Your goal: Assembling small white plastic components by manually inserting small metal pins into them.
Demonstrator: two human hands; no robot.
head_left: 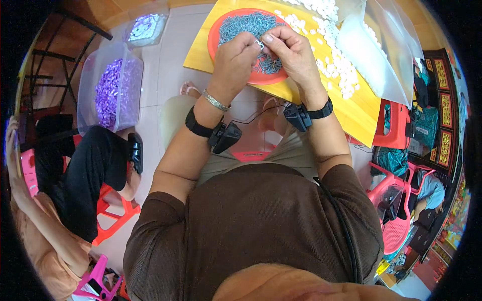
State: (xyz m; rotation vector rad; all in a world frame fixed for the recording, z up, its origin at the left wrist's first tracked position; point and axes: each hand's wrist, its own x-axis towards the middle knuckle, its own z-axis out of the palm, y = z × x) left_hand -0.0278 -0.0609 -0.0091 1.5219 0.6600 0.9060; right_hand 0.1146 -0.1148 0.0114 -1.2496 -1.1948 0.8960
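Over a round red tray [215, 31] heaped with grey-blue nails or screws [246, 25], my two hands meet at the fingertips. My left hand [234, 62] is closed in a pinch on a small white plastic piece [259, 45]. Thumb and fingers of my right hand [297, 57] are pressed together at the same piece; anything else between them is too small to make out. Many similar white plastic pieces [341, 75] lie loose on the yellow tabletop [354, 118], to the right of the tray.
A translucent bin [384, 65] lies tipped at the table's right, by the white pieces. On the floor at left stands a clear tub [131, 95] of purple pieces, with a smaller container [146, 29] behind. Another person [100, 165] sits at left. Red stools [396, 125] stand at right.
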